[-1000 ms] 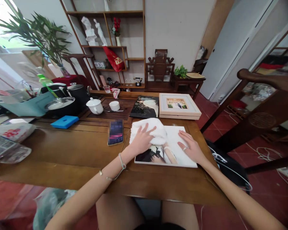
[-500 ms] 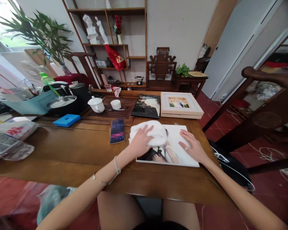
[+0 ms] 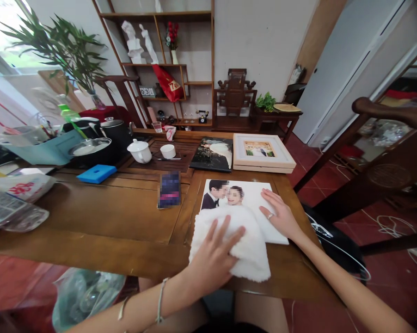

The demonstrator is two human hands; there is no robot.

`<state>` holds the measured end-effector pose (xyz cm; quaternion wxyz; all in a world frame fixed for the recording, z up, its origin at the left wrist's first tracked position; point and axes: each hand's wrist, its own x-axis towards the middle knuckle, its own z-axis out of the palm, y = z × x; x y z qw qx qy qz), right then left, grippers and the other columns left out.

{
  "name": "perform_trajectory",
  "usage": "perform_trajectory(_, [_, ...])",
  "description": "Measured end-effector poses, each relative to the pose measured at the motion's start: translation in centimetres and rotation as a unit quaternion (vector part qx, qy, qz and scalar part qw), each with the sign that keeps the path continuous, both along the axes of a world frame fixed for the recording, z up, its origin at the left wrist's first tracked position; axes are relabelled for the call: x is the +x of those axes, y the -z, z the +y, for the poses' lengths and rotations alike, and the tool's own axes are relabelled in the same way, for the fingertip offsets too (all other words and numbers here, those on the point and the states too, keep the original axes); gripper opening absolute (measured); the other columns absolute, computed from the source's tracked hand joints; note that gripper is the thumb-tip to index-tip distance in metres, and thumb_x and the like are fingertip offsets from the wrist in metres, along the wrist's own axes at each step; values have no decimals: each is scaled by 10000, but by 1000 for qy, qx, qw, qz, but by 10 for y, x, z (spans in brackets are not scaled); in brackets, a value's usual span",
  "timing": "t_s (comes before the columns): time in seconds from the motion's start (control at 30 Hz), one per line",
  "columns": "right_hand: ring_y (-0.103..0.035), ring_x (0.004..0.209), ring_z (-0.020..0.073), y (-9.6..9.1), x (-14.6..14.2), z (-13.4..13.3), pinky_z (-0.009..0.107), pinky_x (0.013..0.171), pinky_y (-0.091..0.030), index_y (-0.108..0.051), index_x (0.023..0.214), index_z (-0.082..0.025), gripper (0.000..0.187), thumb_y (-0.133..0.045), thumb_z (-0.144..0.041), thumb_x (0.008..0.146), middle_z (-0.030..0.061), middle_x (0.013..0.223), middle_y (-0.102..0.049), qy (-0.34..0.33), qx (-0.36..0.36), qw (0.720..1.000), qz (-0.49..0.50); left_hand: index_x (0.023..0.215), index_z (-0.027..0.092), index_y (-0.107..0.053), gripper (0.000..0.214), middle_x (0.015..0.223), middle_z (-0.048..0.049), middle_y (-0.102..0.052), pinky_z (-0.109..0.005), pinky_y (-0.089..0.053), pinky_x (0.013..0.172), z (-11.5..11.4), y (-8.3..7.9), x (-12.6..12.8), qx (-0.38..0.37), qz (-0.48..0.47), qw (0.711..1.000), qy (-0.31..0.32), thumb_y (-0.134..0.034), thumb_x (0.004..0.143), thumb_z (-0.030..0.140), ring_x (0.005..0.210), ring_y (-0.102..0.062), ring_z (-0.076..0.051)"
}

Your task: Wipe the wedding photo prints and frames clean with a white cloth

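Note:
My left hand (image 3: 213, 254) lies with its fingers spread on top of a fluffy white cloth (image 3: 253, 259), pressing it rather than gripping it. Beneath is a photo panel (image 3: 213, 193) showing two people in dark and white clothes; the cloth covers its lower part and hangs past its near edge. My right hand (image 3: 279, 212), with a ring on one finger, rests open on the white right side of the panel, fingers stretched out. A phone (image 3: 168, 189) lies left of the panel.
Behind the panel are a dark photo panel (image 3: 211, 153) and a light framed picture (image 3: 263, 152). A white teapot (image 3: 139, 151), small white cup (image 3: 168, 151) and blue block (image 3: 96, 174) stand left on the wooden table (image 3: 125, 217). A dark wooden chair (image 3: 385, 171) is at right.
My left hand has drawn the cloth toward me from the panel's upper left to its near edge, uncovering the two people's heads. The right hand stays in place.

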<state>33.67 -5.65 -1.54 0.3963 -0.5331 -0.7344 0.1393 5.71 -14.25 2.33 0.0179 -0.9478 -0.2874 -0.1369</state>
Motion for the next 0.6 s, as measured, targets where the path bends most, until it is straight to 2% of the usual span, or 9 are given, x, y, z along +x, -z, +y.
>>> perform_trajectory(0.03, [-464, 1320, 294, 0, 0, 0, 552, 1116, -354, -619, 1277, -240, 444, -584, -439, 882, 117, 1389, -557, 1, -1, 1000, -2, 877, 223, -750, 168, 1562, -28, -347, -665, -225, 1139, 1, 0, -5, -5, -4, 1000, -12, -643, 748, 208, 1451, -183, -448])
perform_trajectory(0.1, [-464, 1320, 288, -1, -1, 0, 545, 1119, -354, -619, 1278, -232, 442, -582, -429, 884, 119, 1386, -559, 1, 0, 1000, -5, 943, 216, -746, 206, 1529, -38, -406, -635, -263, 1136, 19, -6, -14, -25, -6, 998, -59, -625, 776, 214, 1442, -240, -421])
perform_trajectory(0.2, [-463, 1321, 291, -2, -1, -1, 545, 1122, -349, -622, 1275, -222, 447, -590, -428, 880, 124, 1382, -563, -2, 1, 1000, -2, 1049, 195, -733, 263, 1467, -70, -493, -605, -302, 1121, 66, -20, -14, -57, 6, 989, -133, -580, 837, 226, 1423, -303, -390])
perform_trajectory(0.3, [-467, 1318, 295, -3, -1, -1, 554, 1120, -346, -630, 1264, -242, 427, -585, -427, 882, 107, 1385, -564, -2, -3, 1000, 13, 1206, 239, -672, 337, 1499, -46, -453, -633, -268, 1114, 110, -28, 4, -50, 18, 990, -133, -539, 899, 278, 1457, -221, -378])
perform_trajectory(0.37, [-467, 1319, 292, -3, 0, -1, 552, 1120, -345, -633, 1261, -251, 404, -558, -409, 897, 98, 1389, -562, -3, -8, 1000, 23, 1239, 270, -649, 350, 1519, -24, -423, -667, -238, 1105, 127, -28, 21, -36, 29, 993, -109, -535, 913, 325, 1469, -171, -387])
perform_trajectory(0.47, [-452, 1333, 288, -1, 2, 0, 545, 1124, -339, -617, 1286, -249, 405, -506, -357, 912, 93, 1404, -549, -2, -4, 999, 32, 1140, 262, -707, 308, 1531, -7, -404, -696, -220, 1096, 124, -25, 44, -24, 46, 996, -67, -555, 905, 390, 1460, -160, -430])
perform_trajectory(0.53, [-449, 1335, 285, 1, 4, 1, 540, 1125, -339, -602, 1305, -246, 422, -478, -326, 910, 93, 1409, -544, -2, 4, 999, 37, 1053, 257, -742, 273, 1539, 13, -390, -692, -232, 1100, 105, -23, 51, -24, 55, 998, -33, -575, 888, 396, 1450, -166, -455])
perform_trajectory(0.6, [-456, 1329, 283, 3, 5, 2, 535, 1124, -343, -603, 1305, -234, 425, -461, -319, 913, 103, 1399, -552, 0, 7, 999, 37, 995, 256, -756, 235, 1551, 32, -367, -686, -243, 1106, 75, -21, 50, -19, 58, 998, 0, -589, 871, 367, 1444, -164, -476])
